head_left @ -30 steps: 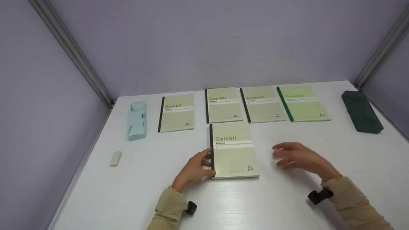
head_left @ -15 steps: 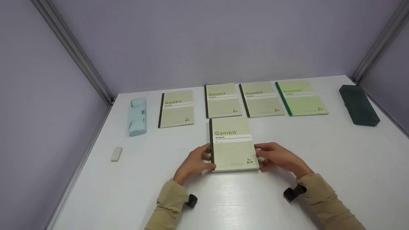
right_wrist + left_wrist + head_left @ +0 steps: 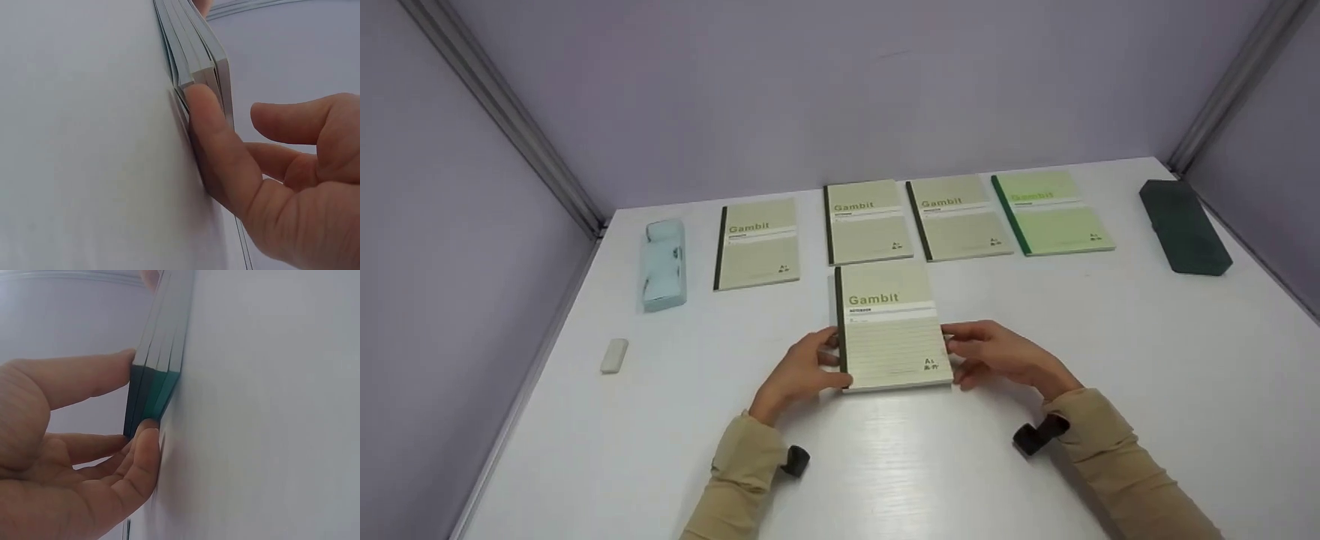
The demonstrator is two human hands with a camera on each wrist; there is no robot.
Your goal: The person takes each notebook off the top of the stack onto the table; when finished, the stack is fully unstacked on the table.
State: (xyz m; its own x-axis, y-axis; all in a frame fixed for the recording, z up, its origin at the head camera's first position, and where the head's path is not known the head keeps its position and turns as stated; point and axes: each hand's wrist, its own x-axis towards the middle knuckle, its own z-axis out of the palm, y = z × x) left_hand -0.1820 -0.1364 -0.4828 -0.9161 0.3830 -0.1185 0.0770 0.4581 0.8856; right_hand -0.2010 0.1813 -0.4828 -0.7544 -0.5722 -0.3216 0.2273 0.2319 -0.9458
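Observation:
A stack of several Gambit notebooks [image 3: 889,345] lies at the middle of the table, a beige one with a black spine on top. In the left wrist view, black and green spines [image 3: 149,396] show one above the other. My left hand [image 3: 799,369] grips the spine side, thumb over the top cover's near corner and fingers along the spines. At the opposite side my right hand [image 3: 1009,356] touches the page edges. One finger [image 3: 208,109] rests against the stack's near corner in the right wrist view, while another digit stays apart from the cover.
Behind the stack lie three beige notebooks [image 3: 757,259] and one green notebook [image 3: 1050,225]. A light blue pencil case [image 3: 664,274] and a white eraser [image 3: 615,356] sit at left. A dark green pencil case [image 3: 1185,229] lies near the right edge. Walls enclose the table's back and sides.
My right hand has moved left through the air to the stack's right edge and touches it. The left hand keeps its grip on the spines. The head view has shifted slightly.

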